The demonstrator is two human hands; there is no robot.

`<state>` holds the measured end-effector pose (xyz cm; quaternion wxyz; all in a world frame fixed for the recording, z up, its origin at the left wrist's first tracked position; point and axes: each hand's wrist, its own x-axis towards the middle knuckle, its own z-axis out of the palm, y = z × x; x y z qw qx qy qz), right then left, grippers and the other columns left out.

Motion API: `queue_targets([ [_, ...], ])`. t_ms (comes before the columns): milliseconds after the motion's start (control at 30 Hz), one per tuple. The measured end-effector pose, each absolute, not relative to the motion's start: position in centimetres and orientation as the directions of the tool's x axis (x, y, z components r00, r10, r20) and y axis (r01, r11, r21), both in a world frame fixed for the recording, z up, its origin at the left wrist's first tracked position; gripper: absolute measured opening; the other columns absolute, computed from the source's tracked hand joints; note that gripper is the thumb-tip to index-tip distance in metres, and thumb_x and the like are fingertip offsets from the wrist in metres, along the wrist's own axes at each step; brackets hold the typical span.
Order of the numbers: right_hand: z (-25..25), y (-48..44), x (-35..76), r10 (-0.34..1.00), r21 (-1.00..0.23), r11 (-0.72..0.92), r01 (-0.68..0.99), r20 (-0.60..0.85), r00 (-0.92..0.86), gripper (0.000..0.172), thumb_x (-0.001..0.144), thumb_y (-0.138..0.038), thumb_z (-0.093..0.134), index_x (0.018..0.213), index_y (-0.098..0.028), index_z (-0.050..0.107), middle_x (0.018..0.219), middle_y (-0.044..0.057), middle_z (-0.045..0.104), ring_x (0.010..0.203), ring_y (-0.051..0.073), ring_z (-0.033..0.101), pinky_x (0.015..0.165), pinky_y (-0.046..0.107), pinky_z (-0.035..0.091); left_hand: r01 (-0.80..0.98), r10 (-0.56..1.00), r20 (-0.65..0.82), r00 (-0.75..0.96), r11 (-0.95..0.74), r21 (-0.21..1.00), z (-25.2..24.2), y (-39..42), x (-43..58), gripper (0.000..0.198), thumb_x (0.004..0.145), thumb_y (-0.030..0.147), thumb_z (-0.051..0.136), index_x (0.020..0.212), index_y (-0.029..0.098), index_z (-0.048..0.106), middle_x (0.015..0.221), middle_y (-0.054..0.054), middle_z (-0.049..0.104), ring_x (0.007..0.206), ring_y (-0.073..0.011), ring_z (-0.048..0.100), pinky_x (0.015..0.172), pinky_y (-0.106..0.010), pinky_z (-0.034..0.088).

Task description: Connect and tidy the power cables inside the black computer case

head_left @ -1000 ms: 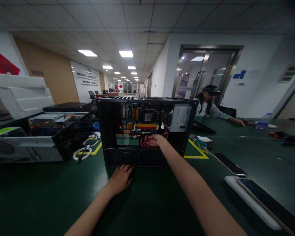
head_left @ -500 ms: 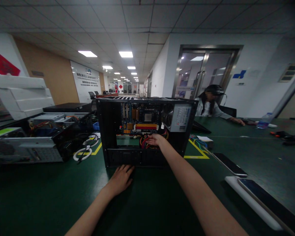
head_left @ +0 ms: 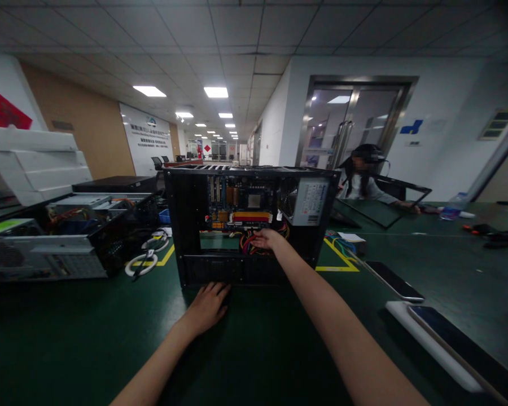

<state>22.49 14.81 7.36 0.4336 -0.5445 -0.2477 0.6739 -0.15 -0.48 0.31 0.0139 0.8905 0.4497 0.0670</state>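
An open black computer case (head_left: 186, 225) stands upright on the green table (head_left: 245, 349) in front of me, its motherboard (head_left: 241, 203) and power supply (head_left: 311, 202) exposed. My right hand (head_left: 267, 239) reaches inside, fingers closed among a bundle of coloured cables (head_left: 249, 246) below the motherboard. My left hand (head_left: 208, 304) lies flat on the table, fingers stretched, touching the case's bottom front edge.
Another opened case (head_left: 59, 237) lies at left beside white cable loops (head_left: 146, 259). Flat dark panels (head_left: 395, 282) and a white-edged one (head_left: 440, 344) lie at right. Across the table a seated person (head_left: 362, 177) lifts a dark side panel (head_left: 385, 203). A bottle (head_left: 449, 211) stands far right.
My right hand has shifted slightly up among the cables. The person across the table has raised a dark side panel off the table. My left hand stays put.
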Motion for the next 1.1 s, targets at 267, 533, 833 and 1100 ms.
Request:
queue_targets([
  [267,7.6,14.3,22.5,0.864,-0.837,-0.501,-0.222,-0.497,-0.074,0.010,0.083,-0.013,0.034,0.081,-0.015,0.044,0.077,0.004,0.050,0.061,0.010,0.056,0.054,0.022,0.047,0.802,0.805,0.109,0.583,-0.592,0.083,0.3,-0.5,-0.2,0.051,0.076,0.026,0.042,0.126,0.023,0.032,0.125,-0.005,0.040,0.112,-0.0229,0.036,0.093,-0.039,0.029],
  [533,7.7,13.9,22.6,0.868,-0.859,-0.496,-0.128,-0.487,-0.096,0.010,0.081,-0.020,0.036,0.077,-0.017,0.045,0.066,0.001,0.053,0.053,0.010,0.055,0.051,0.020,0.043,0.806,0.810,0.091,0.580,-0.586,0.079,0.5,-0.6,-0.1,0.051,0.076,0.026,0.042,0.126,0.022,0.032,0.124,-0.006,0.041,0.112,-0.0230,0.036,0.093,-0.039,0.030],
  [833,7.2,14.0,22.7,0.917,-0.912,-0.398,-0.100,-0.395,-0.051,0.006,0.077,-0.022,0.048,0.075,-0.016,0.048,0.060,-0.002,0.053,0.047,0.007,0.053,0.047,0.018,0.042,0.797,0.805,0.099,0.586,-0.594,0.109,0.3,-0.5,-0.2,0.051,0.076,0.025,0.042,0.126,0.023,0.032,0.125,-0.006,0.040,0.113,-0.0234,0.035,0.093,-0.039,0.029],
  [1100,6.7,14.2,21.9,0.988,-0.952,-0.146,0.270,-0.125,0.096,0.005,0.075,-0.018,0.050,0.077,-0.013,0.051,0.052,-0.002,0.052,0.037,0.004,0.047,0.040,0.015,0.040,0.812,0.817,0.092,0.569,-0.576,0.099,0.3,-0.5,-0.2,0.051,0.076,0.026,0.041,0.126,0.024,0.031,0.126,-0.005,0.039,0.114,-0.0238,0.035,0.093,-0.040,0.028],
])
